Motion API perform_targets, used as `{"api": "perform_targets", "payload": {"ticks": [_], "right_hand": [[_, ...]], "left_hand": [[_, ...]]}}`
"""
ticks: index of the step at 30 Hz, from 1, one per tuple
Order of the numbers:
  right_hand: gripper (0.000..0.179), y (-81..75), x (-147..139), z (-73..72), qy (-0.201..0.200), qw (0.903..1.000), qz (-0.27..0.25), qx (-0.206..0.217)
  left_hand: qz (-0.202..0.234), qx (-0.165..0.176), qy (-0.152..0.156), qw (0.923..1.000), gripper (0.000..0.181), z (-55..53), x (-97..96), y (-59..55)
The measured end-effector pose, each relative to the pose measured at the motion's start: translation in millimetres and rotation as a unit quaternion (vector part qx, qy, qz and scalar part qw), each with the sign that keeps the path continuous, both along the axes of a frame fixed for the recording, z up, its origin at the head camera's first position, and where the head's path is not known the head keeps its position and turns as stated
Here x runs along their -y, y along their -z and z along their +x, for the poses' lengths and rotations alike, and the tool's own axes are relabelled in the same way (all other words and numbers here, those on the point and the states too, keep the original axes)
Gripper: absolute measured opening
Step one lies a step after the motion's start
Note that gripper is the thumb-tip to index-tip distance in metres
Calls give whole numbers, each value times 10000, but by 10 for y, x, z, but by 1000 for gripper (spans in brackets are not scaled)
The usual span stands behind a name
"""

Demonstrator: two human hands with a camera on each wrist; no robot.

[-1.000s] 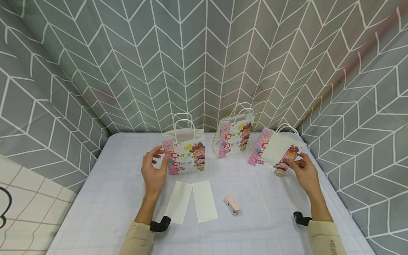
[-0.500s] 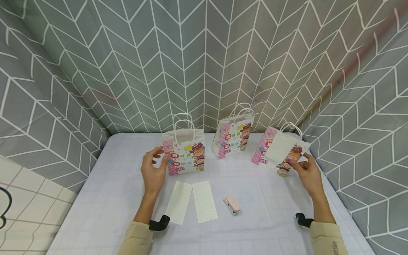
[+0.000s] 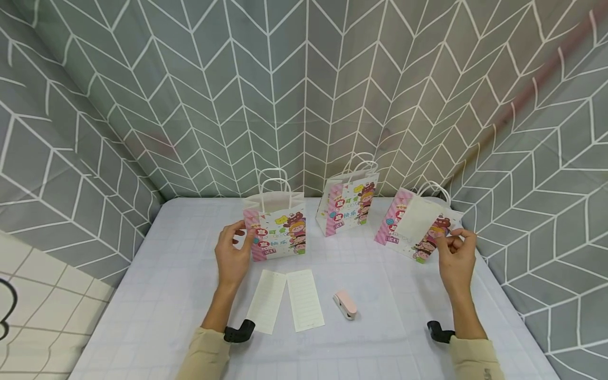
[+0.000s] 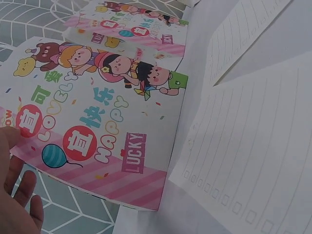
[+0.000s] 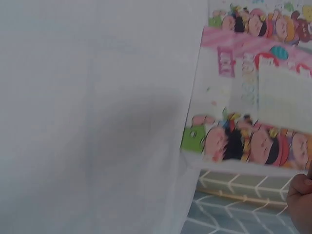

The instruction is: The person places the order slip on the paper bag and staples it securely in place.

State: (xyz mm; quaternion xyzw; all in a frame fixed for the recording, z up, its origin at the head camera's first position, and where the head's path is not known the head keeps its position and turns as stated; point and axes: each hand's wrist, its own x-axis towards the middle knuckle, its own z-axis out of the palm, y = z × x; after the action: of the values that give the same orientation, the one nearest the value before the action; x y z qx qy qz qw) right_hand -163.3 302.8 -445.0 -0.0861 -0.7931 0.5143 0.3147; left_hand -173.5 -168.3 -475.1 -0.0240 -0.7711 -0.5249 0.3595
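Observation:
My left hand [image 3: 233, 256] holds the left side of a white and pink printed paper bag [image 3: 280, 235], thumb on its front. That bag stands upright, handles up; the left wrist view shows the thumb at its edge and other fingers outside it. At the right, my right hand [image 3: 457, 258] has its thumb at the right edge of a second printed paper bag [image 3: 387, 229], fingers curled behind. A pale paper slip [image 3: 415, 219] lies over this bag's front; how it is attached cannot be seen. In the right wrist view only some fingers [image 5: 301, 187] show.
Between them stands a third printed paper bag [image 3: 349, 203], turned at an angle. Two lined paper slips, a left one [image 3: 267, 301] and a right one [image 3: 305, 301], lie on the white table [image 3: 389, 343]. Right of them is a small pink stapler [image 3: 345, 304]. Patterned curtains [image 3: 304, 95] hang behind.
The right bag moved slightly to the right with my right hand, then stayed put while that wrist swung left. My left hand and its bag shifted very slightly right.

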Motion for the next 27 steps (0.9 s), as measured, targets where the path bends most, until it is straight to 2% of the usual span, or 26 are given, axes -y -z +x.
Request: {"api": "perform_targets", "payload": {"ticks": [2, 5, 7, 9, 11, 14, 20, 24, 27], "right_hand": [[28, -60, 109, 15, -285, 9996, -54, 3], [26, 5, 195, -32, -728, 9970, 92, 230], [22, 104, 233, -91, -1120, 9920, 331, 473], [20, 170, 307, -121, -1545, 9820, 785, 756], [19, 195, 419, -127, -2046, 9656, 1210, 1053], [20, 224, 616, -126, -2808, 9338, 1694, 1429], [29, 247, 1033, -98, -4149, 8639, 1952, 2084], [34, 244, 1272, -95, -4749, 8213, 2159, 2308], [37, 250, 1419, -108, -4969, 7985, 2457, 2348]], "left_hand": [[22, 136, 70, 9999, 29, -5, -12, 6], [9, 337, 189, 9993, 29, -9, -29, 17], [-5, 434, 265, 9987, 29, -11, -43, 22], [-13, 500, 341, 9982, 27, -11, -59, 24], [5, 531, 393, 9978, 26, -11, -78, 23], [44, 553, 460, 9974, 25, -7, -112, 18], [-105, 580, 607, 9964, 25, -3, -192, 7], [-165, 625, 707, 9954, 25, -7, -248, 6], [-160, 665, 779, 9946, 24, -9, -290, 6]]}}
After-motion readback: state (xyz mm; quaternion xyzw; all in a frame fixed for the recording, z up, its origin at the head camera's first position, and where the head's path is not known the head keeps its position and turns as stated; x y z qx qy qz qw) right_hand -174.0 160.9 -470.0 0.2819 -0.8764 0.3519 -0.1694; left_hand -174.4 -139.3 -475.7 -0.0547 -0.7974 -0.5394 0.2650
